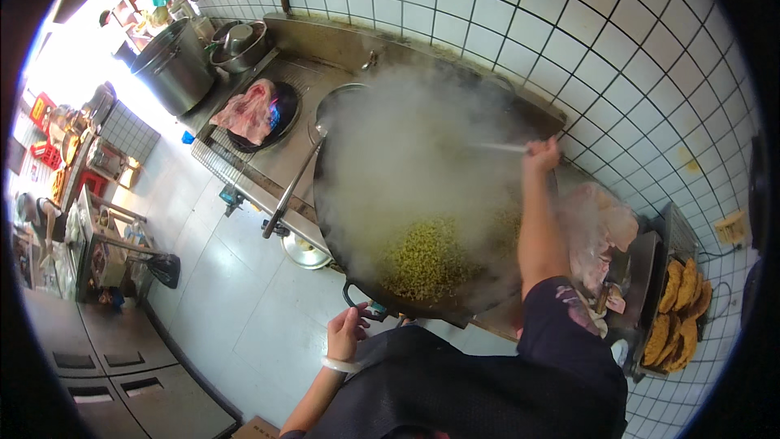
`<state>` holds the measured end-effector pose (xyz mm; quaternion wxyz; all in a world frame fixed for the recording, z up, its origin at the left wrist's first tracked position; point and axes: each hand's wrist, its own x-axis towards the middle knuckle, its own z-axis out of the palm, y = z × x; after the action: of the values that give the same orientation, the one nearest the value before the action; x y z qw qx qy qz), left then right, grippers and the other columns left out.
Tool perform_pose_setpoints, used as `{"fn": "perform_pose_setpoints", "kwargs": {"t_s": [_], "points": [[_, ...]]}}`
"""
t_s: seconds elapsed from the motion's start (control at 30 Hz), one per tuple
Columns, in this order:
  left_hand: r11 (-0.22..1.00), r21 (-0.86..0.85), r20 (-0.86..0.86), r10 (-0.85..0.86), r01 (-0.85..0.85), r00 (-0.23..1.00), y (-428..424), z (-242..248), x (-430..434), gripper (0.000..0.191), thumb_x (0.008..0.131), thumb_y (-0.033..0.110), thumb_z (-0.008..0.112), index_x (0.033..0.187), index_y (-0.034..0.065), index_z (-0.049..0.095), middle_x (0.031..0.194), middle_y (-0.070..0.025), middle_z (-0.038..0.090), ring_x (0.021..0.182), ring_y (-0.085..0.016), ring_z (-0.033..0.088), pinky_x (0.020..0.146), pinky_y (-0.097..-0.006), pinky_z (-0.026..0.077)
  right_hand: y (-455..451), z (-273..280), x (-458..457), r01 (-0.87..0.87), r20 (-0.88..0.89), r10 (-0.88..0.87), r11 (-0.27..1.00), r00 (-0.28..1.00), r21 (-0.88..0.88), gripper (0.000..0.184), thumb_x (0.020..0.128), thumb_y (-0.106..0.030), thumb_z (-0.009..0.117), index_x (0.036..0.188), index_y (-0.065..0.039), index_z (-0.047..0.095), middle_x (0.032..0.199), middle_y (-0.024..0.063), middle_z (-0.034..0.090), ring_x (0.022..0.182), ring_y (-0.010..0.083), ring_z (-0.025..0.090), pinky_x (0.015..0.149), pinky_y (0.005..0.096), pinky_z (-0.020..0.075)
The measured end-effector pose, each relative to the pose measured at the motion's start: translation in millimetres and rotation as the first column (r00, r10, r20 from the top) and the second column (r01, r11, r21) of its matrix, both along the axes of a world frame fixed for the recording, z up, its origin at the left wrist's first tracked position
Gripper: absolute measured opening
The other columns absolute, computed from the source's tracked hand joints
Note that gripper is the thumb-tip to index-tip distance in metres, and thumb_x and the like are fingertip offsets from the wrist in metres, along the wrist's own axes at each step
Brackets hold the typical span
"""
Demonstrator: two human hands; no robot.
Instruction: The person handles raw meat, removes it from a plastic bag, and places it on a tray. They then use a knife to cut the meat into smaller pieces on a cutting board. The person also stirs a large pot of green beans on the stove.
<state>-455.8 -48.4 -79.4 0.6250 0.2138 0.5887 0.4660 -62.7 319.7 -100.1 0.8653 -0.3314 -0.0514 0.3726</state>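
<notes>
Thick steam covers most of a large wok (pixel 426 302). Chopped green vegetable pieces (pixel 426 256) lie in its near part. My right hand (pixel 542 154), over the wok's right side, grips the handle of a metal utensil (pixel 499 147), whose far end is lost in the steam. At the wok's near left loop handle (pixel 348 294), my left hand (pixel 346 332) has bent fingers beside a dark knob; whether they hold it I cannot tell. A ladle (pixel 292 186) leans across the stove's left edge, its bowl by the wok.
Raw meat (pixel 247 113) lies by a burner at left, near a tall steel pot (pixel 177 67) and a steel basin (pixel 241 52). More raw meat (pixel 600 225) sits right of the wok, beside a tray of fried pieces (pixel 676 317). A person (pixel 49 219) stands far left.
</notes>
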Motion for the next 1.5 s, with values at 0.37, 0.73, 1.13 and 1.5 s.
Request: {"fn": "perform_pose_setpoints", "kwargs": {"t_s": [0.37, 0.73, 1.13, 1.5], "points": [[0.974, -0.101, 0.104, 0.212, -0.202, 0.972, 8.9, -0.3, 18.4, 0.026, 0.09, 0.024, 0.044, 0.078, 0.004, 0.054, 0.074, -0.0061, 0.057, 0.062, -0.012, 0.05, 0.052, -0.0234, 0.038, -104.4, 154.0, -15.7, -0.705, 0.542, 0.467, 0.578, 0.698, 0.41, 0.032, 0.089, -0.023, 0.04, 0.06, -0.016, 0.029, 0.042, -0.0041, 0.021, 0.037, 0.011, 0.014, 0.042, 0.0283, 0.0166], [0.989, -0.116, -0.023, 0.091, -0.093, 0.996, -6.5, 5.5, 27.2, 0.026, 0.088, 0.021, 0.047, 0.079, 0.0015, 0.061, 0.069, -0.0019, 0.056, 0.06, -0.008, 0.047, 0.056, -0.021, 0.037, 73.2, 34.7, -28.4, -0.149, 0.164, 0.135, 0.986, 0.977, 0.073, 0.032, 0.083, -0.013, 0.047, 0.056, -0.015, 0.03, 0.044, -0.0017, 0.023, 0.037, 0.0113, 0.022, 0.038, 0.0275, 0.0208], [0.999, -0.031, 0.018, 0.021, -0.02, 1.0, -4.7, -37.6, -60.6, 0.025, 0.087, 0.028, 0.051, 0.097, 0.0063, 0.055, 0.077, -0.0033, 0.06, 0.061, -0.009, 0.052, 0.055, -0.0204, 0.038, -182.6, 172.3, -161.3, -0.932, 0.861, 0.39, 0.289, 0.325, 0.221, 0.031, 0.077, -0.021, 0.063, 0.061, -0.01, 0.039, 0.046, -0.0028, 0.035, 0.038, 0.0116, 0.031, 0.045, 0.0269, 0.0275], [0.967, -0.097, 0.656, -0.115, 0.235, 0.746, 16.4, 6.7, -36.4, 0.016, 0.08, 0.02, 0.052, 0.095, 0.0136, 0.05, 0.092, -0.001, 0.061, 0.084, -0.016, 0.055, 0.071, -0.0315, 0.037, -381.3, 221.4, -242.0, -0.879, 0.992, 0.126, 0.476, 0.031, -0.033, 0.011, 0.078, -0.007, 0.057, 0.076, -0.006, 0.047, 0.059, 0.0023, 0.05, 0.044, 0.0178, 0.047, 0.044, 0.0296, 0.0393]]}}
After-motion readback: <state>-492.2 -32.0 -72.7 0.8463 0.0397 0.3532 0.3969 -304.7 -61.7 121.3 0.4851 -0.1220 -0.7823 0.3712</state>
